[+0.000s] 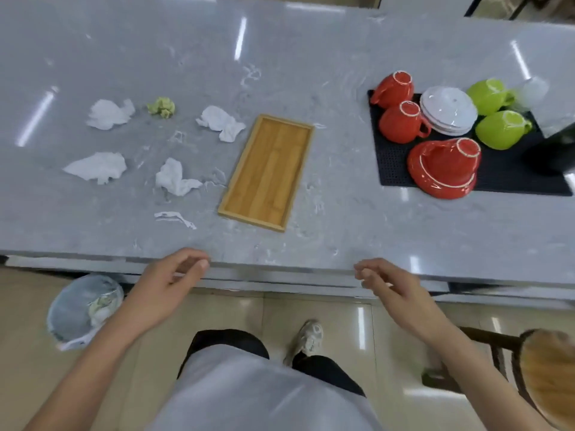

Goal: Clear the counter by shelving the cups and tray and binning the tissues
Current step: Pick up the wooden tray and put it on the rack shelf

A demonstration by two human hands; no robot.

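Both hands hover empty at the counter's near edge, fingers loosely curled. The left hand (169,283) is nearer the scattered tissues (175,178), far and left of it; the tray (267,172) lies between, its long axis running near-to-far.

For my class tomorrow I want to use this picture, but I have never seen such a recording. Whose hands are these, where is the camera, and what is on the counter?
There is no machine here. A person wears one wide-angle camera on the head, looking down, so you see their own left hand and right hand at the near edge of the grey counter. Both hands are empty.

On the counter lie crumpled white tissues, one green tissue and an empty wooden tray. To the right, a black mat carries upside-down red cups, green cups and stacked white saucers. A lined bin stands on the floor at the left, already holding some tissue.
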